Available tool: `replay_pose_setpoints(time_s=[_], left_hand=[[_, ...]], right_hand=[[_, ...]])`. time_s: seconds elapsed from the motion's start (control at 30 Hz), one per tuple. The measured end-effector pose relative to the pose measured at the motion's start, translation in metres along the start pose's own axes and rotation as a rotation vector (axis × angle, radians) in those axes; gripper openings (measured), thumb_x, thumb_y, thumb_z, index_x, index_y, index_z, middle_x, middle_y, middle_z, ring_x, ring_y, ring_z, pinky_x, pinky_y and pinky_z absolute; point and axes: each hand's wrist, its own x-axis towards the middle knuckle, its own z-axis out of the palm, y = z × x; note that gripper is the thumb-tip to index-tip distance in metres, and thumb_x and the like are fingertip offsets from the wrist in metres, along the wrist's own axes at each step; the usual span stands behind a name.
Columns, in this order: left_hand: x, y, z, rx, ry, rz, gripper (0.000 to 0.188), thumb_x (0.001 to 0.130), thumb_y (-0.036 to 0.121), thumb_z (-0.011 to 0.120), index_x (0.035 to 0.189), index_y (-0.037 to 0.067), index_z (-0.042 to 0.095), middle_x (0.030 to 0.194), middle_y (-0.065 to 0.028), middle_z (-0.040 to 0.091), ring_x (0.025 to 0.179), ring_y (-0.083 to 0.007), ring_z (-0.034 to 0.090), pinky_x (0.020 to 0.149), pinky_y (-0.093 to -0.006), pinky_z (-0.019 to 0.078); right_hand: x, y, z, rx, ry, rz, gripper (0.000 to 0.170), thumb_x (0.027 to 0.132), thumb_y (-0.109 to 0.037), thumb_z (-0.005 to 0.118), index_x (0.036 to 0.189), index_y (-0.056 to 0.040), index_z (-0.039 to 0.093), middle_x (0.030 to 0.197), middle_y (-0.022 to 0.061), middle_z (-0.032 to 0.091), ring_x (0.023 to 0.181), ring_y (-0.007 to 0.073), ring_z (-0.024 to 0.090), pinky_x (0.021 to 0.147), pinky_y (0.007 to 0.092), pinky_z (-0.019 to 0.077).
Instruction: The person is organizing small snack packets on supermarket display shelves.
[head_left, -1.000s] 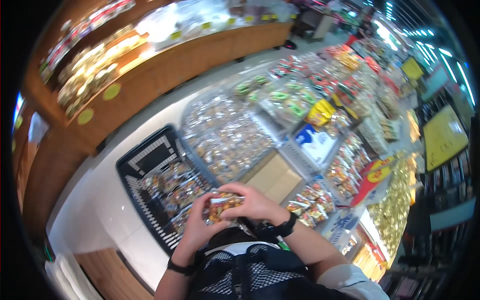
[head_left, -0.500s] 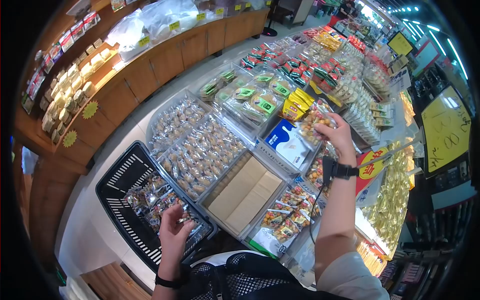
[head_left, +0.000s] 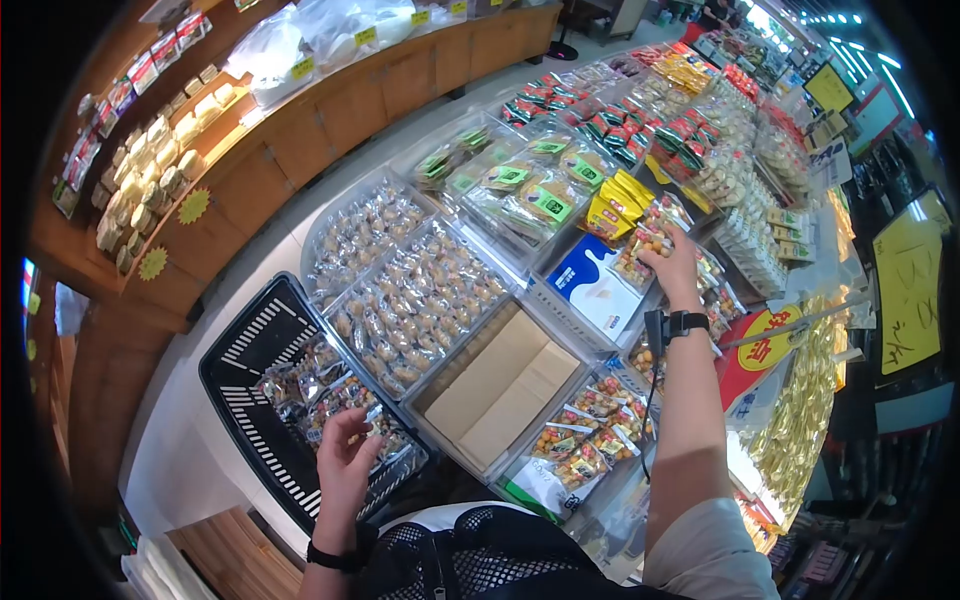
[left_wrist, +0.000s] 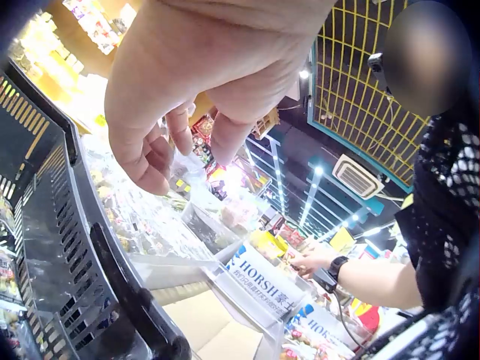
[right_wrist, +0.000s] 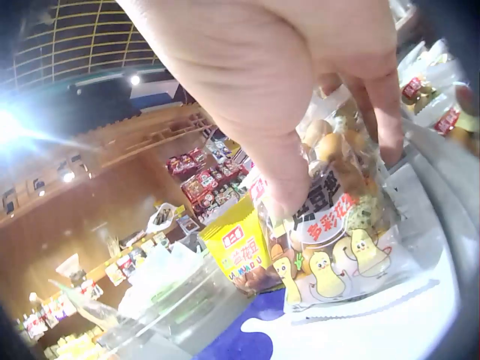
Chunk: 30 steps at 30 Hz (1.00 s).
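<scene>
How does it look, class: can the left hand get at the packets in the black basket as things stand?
Probably yes: the left hand looks empty and is close to the black basket, whose top is open, with nothing visible blocking the packets.

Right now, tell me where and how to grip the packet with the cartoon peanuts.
Probably the upper sides, pinched from above, where the right hand grips it: the packet bulges with contents there, while its flat lower edge gives little to hold.
</scene>
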Motion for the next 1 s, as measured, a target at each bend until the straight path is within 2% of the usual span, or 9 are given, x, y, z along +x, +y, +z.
replay_pose_setpoints(time_s=[0.03,0.17,0.27,0.47,0.53,0.67,0.73,0.87,1.0], left_hand=[[0.001,-0.004,-0.002,-0.004,0.007,-0.006,0.039,0.085,-0.002,0.066,0.121,0.002,0.053,0.112,-0.0042,0.054,0.104,-0.0134,0.054,0.089,-0.0275,0.0486],[0.003,-0.011,-0.006,0.023,0.002,-0.002,0.034,0.086,-0.002,0.065,0.118,0.002,0.055,0.111,-0.0039,0.054,0.102,-0.0129,0.056,0.087,-0.0273,0.0500],[0.004,-0.008,-0.010,0.097,0.035,0.033,0.031,0.086,-0.002,0.065,0.116,0.004,0.058,0.108,-0.0034,0.053,0.100,-0.0123,0.056,0.084,-0.0265,0.0511],[0.006,-0.015,-0.022,0.108,0.085,0.045,0.030,0.086,-0.002,0.064,0.115,0.004,0.059,0.104,-0.0032,0.053,0.096,-0.0111,0.057,0.080,-0.0254,0.0519],[0.007,-0.014,-0.022,0.104,0.081,0.034,0.029,0.087,-0.002,0.063,0.115,0.004,0.059,0.104,-0.0030,0.053,0.096,-0.0113,0.057,0.080,-0.0257,0.0522],[0.008,-0.016,-0.024,0.082,0.083,0.042,0.029,0.087,-0.002,0.063,0.115,0.004,0.059,0.107,-0.0035,0.051,0.098,-0.0122,0.057,0.081,-0.0264,0.0534],[0.009,-0.018,-0.027,0.090,0.093,0.045,0.029,0.087,-0.002,0.063,0.115,0.004,0.059,0.108,-0.0037,0.051,0.099,-0.0126,0.057,0.081,-0.0267,0.0538],[0.012,-0.031,-0.037,0.081,0.105,0.031,0.028,0.087,-0.002,0.063,0.115,0.004,0.059,0.109,-0.0042,0.051,0.100,-0.0132,0.058,0.081,-0.0271,0.0544],[0.017,-0.030,-0.048,0.082,0.156,-0.036,0.028,0.087,-0.002,0.063,0.114,0.002,0.059,0.109,-0.0050,0.054,0.100,-0.0136,0.059,0.078,-0.0274,0.0552]], right_hand=[[-0.002,-0.003,0.002,-0.070,-0.006,0.023,0.074,0.067,-0.023,0.085,0.132,-0.0073,0.052,0.117,0.0207,0.052,0.114,0.0382,0.051,0.097,0.0414,0.0441],[-0.008,-0.016,0.007,-0.215,0.054,0.010,0.076,0.067,-0.025,0.085,0.133,-0.0087,0.050,0.122,0.0207,0.049,0.119,0.0397,0.047,0.097,0.0446,0.0440],[-0.015,-0.042,-0.003,-0.456,0.099,-0.040,0.078,0.067,-0.025,0.085,0.133,-0.0097,0.047,0.129,0.0185,0.046,0.122,0.0402,0.044,0.096,0.0501,0.0443],[-0.034,-0.072,0.006,-0.704,0.008,-0.175,0.080,0.060,-0.027,0.087,0.128,-0.0106,0.048,0.125,0.0142,0.048,0.118,0.0343,0.046,0.092,0.0499,0.0444],[-0.036,-0.069,0.014,-0.823,-0.038,-0.221,0.089,0.057,-0.029,0.089,0.132,-0.0112,0.045,0.125,0.0135,0.049,0.119,0.0328,0.047,0.091,0.0517,0.0444],[-0.023,-0.065,0.017,-0.860,-0.083,-0.196,0.099,0.053,-0.031,0.091,0.136,-0.0100,0.041,0.125,0.0127,0.050,0.119,0.0324,0.047,0.091,0.0513,0.0446],[-0.014,-0.059,0.018,-0.867,-0.025,-0.200,0.105,0.052,-0.033,0.092,0.138,-0.0086,0.038,0.125,0.0130,0.050,0.120,0.0330,0.047,0.091,0.0511,0.0447],[-0.004,-0.060,0.016,-0.919,-0.058,-0.173,0.110,0.050,-0.036,0.093,0.140,-0.0077,0.036,0.122,0.0147,0.050,0.116,0.0326,0.050,0.089,0.0457,0.0463],[0.000,-0.054,0.021,-0.881,-0.025,-0.238,0.103,0.047,-0.035,0.094,0.130,-0.0068,0.041,0.121,0.0156,0.050,0.114,0.0343,0.050,0.086,0.0452,0.0492]])
